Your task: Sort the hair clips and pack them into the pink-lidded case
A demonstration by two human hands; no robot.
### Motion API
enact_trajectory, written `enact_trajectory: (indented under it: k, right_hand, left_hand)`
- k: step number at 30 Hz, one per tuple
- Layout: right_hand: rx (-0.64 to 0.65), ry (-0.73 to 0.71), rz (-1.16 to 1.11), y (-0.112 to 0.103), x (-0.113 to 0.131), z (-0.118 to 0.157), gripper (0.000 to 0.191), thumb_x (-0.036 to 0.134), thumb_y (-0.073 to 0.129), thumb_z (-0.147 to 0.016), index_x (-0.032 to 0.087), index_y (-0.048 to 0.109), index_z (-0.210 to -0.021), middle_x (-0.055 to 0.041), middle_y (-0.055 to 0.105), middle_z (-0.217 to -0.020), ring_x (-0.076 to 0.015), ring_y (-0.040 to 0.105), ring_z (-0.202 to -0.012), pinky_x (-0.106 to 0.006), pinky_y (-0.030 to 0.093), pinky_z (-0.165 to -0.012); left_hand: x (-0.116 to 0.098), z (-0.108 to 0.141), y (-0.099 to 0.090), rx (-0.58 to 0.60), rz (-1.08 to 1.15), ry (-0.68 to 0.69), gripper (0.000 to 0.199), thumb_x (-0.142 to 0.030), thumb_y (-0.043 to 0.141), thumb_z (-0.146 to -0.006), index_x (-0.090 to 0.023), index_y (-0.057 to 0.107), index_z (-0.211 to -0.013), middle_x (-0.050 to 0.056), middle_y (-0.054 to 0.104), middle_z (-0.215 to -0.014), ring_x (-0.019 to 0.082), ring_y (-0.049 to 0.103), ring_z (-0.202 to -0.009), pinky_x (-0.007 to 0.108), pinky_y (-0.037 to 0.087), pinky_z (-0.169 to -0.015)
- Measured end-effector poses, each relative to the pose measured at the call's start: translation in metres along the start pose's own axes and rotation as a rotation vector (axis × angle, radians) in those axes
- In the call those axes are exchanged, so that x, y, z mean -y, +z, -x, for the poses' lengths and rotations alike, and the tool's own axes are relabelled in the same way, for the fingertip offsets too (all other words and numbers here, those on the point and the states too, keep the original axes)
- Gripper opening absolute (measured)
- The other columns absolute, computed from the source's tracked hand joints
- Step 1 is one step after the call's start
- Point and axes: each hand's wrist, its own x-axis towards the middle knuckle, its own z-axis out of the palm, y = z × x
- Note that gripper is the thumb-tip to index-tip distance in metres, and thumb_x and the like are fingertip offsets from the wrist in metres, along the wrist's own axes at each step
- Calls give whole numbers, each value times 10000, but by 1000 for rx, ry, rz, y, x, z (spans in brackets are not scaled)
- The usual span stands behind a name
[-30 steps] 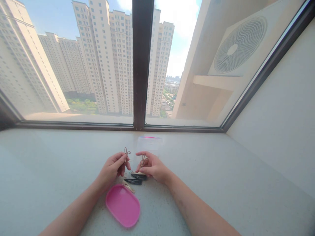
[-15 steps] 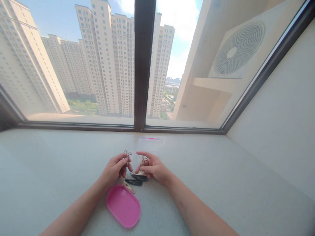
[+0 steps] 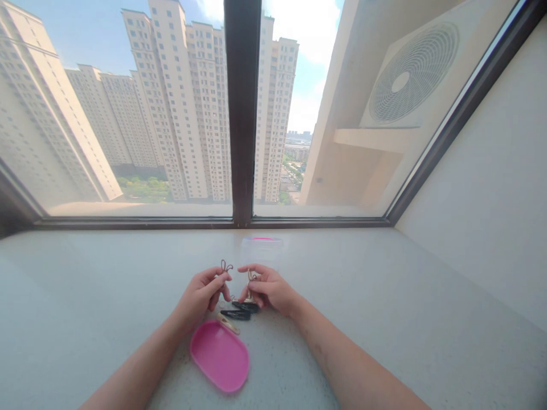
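Right thumb [image 3: 258,286] higher than before, hands [image 3: 197,294] [image 3: 274,291] apart, a brown bow [image 3: 224,269] [image 3: 250,278] between each one's thumb and fingers [image 3: 258,267]

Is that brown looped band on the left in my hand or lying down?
Held: the brown looped band pokes up from your left hand.

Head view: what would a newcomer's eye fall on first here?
The bright pink oval tray probably comes first, low in the picture on the pale sill. Beyond it, two bare hands each hold a thin brown looped band. Tall beige tower blocks rise outside the dark-framed window.
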Motion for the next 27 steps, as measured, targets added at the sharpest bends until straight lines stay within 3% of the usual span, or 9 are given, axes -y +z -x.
enact_trajectory:
  k: [9,19,27]
  right_hand:
    - [-32,-11,0,0,-4,-1,181,233,610,-732,155,507,-858,-47,713,-717,-53,430,-336,-164,282,-338]
    - [-91,6,19,2,-4,-1,240,305,695,-671,144,524,-720,-26,671,-658,-53,449,-356,-168,310,-335]
    - [-93,9,10,-1,-10,-3,255,300,703,-675,147,518,-761,-10,651,-621,-52,451,-355,-154,320,-330]
  left_hand:
    - [0,1,1,41,-3,-15,319,-452,612,-758,-150,552,-839,27,665,-586,50,402,-341,172,220,-373]
    - [1,2,0,56,-6,-2,279,-359,630,-751,-141,536,-898,35,678,-624,50,431,-360,169,247,-388]
    - [2,2,2,19,-11,-12,264,-301,633,-714,-138,520,-887,41,687,-638,55,436,-366,173,254,-388]
